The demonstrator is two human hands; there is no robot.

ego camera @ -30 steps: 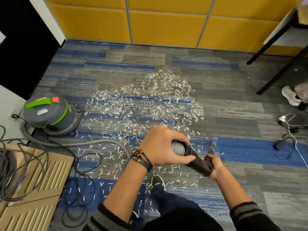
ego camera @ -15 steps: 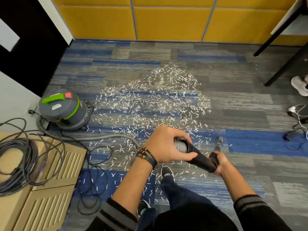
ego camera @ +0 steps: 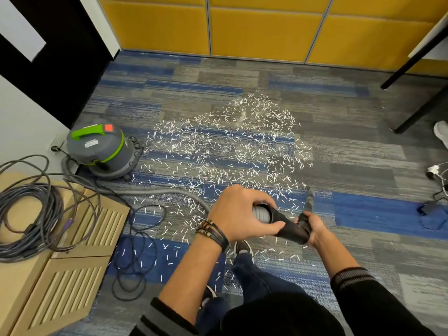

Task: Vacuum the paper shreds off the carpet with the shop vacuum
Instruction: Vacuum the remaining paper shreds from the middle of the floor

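Hidden or unclear: the left hand (ego camera: 238,214) covers the joint where the grey ribbed hose (ego camera: 157,193) enters the black nozzle tube (ego camera: 288,226), its grip clamped around that joint. The right hand (ego camera: 314,226) has its grip closed on the tube's far end. A thin dark piece (ego camera: 310,197) projects beyond it toward the carpet, and its form cannot be made out. The bench leg (ego camera: 419,112) at upper right belongs to a bench cut off by the frame, as is a white shoe (ego camera: 442,134) at the right edge. Surface: the carpet (ego camera: 363,166) is grey and blue in striped tiles. The paper shreds (ego camera: 230,146) lie in a broad patch at centre, thinning toward the person's own shoe (ego camera: 242,248). Yellow wall panels (ego camera: 261,27) close the far side, and a dark door (ego camera: 48,69) stands at upper left. The shop vacuum (ego camera: 101,149), grey with a green handle, sits upright on the carpet at the left margin of the shreds, against the wall. Its hose runs along the floor to the left hand. Edges and room: slatted crates (ego camera: 80,238) carrying a cable coil (ego camera: 26,209) occupy the lower left. A loose black cord (ego camera: 135,251) loops just beside them. Plugs and leads (ego camera: 436,170) lie at the right edge. The open carpet lies between the shreds and the bench leg.
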